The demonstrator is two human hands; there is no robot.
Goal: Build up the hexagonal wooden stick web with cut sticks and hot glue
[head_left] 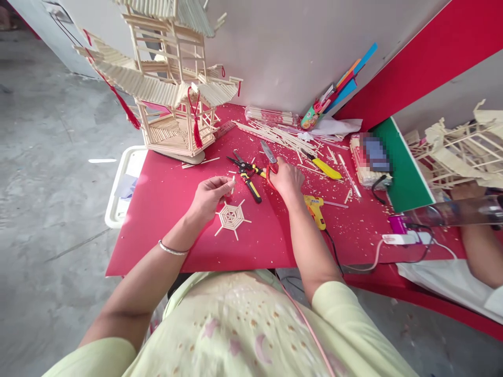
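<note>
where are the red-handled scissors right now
In the head view, the red-handled scissors are in the person's right hand, just right of the black-and-yellow pliers, blades pointing away from the person.

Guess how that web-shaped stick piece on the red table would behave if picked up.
The web-shaped stick piece is probably very light, being just thin sticks. It would likely stay fairly stiff, since its sticks brace one another. Its protruding tips look thin, so may snap.
</note>
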